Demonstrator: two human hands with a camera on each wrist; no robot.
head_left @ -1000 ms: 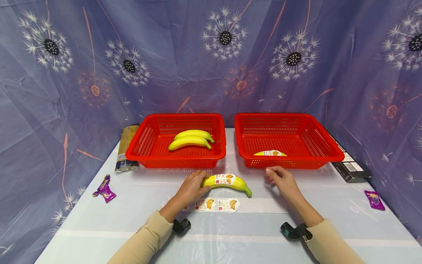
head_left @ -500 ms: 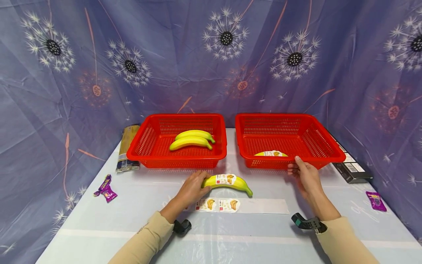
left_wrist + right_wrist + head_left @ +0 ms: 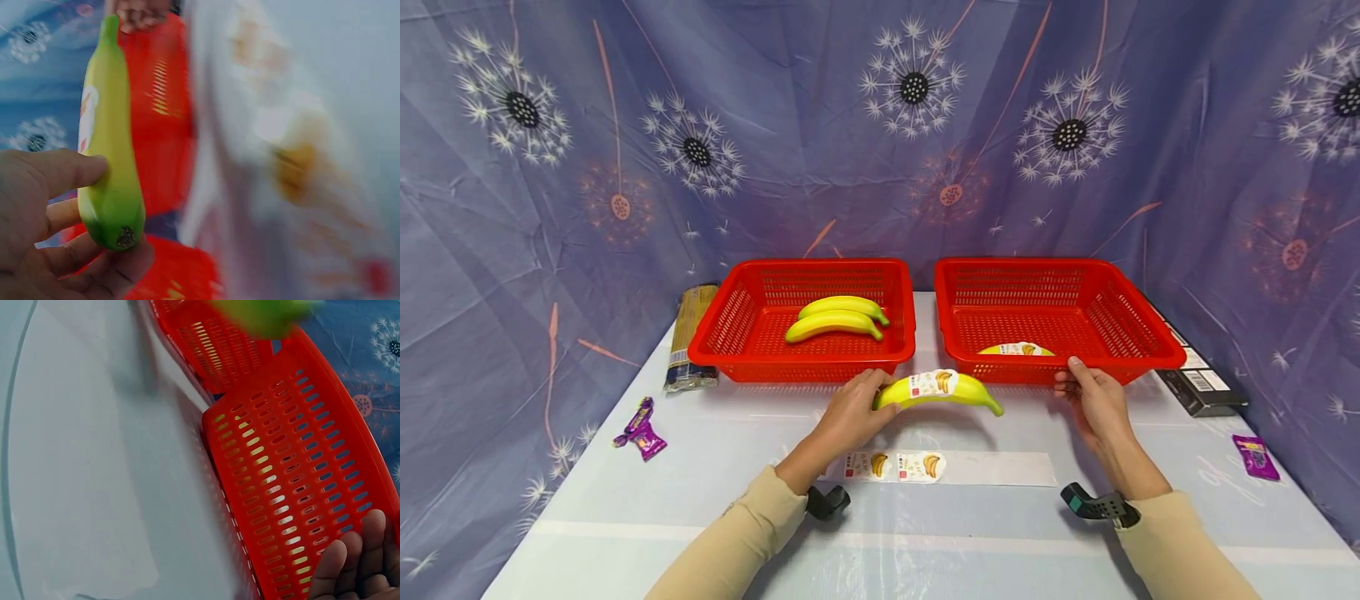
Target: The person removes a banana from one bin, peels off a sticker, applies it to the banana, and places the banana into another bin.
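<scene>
My left hand [image 3: 853,408] grips the stemless end of a yellow banana [image 3: 973,392], raised above the table with its green stem end pointing right. A white banana-print sticker [image 3: 934,383] lies across the banana's upper side. In the left wrist view the thumb presses one side of the banana [image 3: 112,131] and the fingers curl under it. My right hand [image 3: 1099,404] holds the front edge of the right red basket [image 3: 1000,369], thumb at the rim and fingers against the outer wall [image 3: 281,481]. Inside that basket is another stickered banana [image 3: 992,350], partly hidden by the front wall.
The left red basket [image 3: 805,370] holds two plain bananas [image 3: 835,323]. A backing strip [image 3: 1000,468] with banana stickers [image 3: 922,467] lies in front. Noodle-like packet [image 3: 691,337], black box [image 3: 1206,392] and purple wrapped sweets [image 3: 642,432] are at the sides.
My right hand has moved right and up to the right basket's front rim. My left hand has lifted the stickered banana off the table, moving it up and to the right.
</scene>
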